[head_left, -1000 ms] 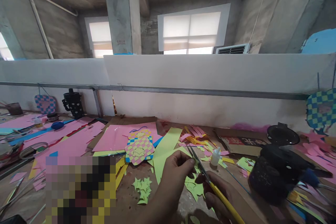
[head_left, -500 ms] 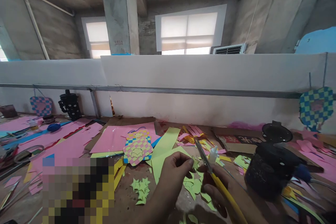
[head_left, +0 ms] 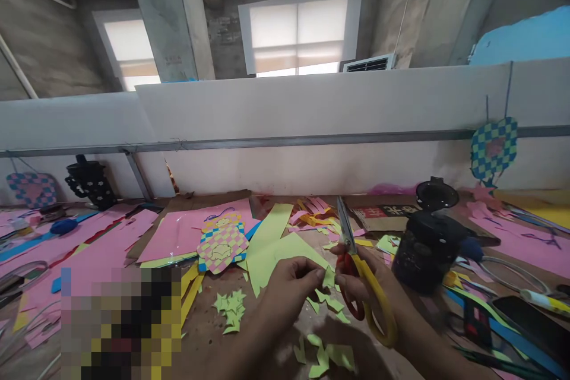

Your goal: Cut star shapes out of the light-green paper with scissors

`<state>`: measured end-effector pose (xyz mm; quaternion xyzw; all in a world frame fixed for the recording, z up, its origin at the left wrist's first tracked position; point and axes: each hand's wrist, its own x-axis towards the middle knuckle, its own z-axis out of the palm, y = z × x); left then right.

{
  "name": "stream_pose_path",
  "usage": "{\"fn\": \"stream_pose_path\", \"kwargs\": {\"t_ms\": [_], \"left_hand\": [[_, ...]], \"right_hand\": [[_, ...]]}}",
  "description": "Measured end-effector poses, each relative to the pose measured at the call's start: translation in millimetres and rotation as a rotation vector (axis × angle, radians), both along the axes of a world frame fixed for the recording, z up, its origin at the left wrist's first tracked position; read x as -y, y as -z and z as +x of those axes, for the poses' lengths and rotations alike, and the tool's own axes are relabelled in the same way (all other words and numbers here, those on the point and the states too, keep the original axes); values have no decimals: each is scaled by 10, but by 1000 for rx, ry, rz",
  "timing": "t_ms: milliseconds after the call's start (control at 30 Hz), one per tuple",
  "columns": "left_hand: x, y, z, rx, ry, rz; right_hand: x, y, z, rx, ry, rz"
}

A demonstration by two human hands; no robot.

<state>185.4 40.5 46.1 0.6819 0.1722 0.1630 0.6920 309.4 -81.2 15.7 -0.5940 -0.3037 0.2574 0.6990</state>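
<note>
My left hand [head_left: 289,291] pinches the edge of a light green paper sheet [head_left: 285,252] between thumb and fingers. My right hand [head_left: 363,273] grips a pair of scissors [head_left: 351,261] with yellow and red handles, the narrow blades pointing up, close to that paper. Small cut green paper scraps [head_left: 327,303] lie under both hands. A woven pink, yellow and blue checkered paper piece [head_left: 222,247] rests on a pink sheet [head_left: 178,228] to the left. Neither hand touches it.
A black jar [head_left: 427,255] stands right of my right hand. A pile of green paper stars [head_left: 231,310] lies left of my left hand. Paper strips, a phone [head_left: 529,326] and pink sheets crowd the bench. A pixelated patch [head_left: 120,323] hides the lower left.
The view has swung, shifting the bench left and up. The scissors have turned more upright, their red and yellow handles now showing. The left hand still pinches the green paper.
</note>
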Motion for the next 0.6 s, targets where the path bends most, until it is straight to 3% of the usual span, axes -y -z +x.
{"fn": "stream_pose_path", "kwargs": {"t_ms": [433, 600], "left_hand": [[-12, 0, -8, -14, 69, -60], [-95, -131, -98, 20, 32, -110]], "right_hand": [[8, -48, -59, 20, -39, -5], [12, -76, -81, 51, -39, -70]]}}
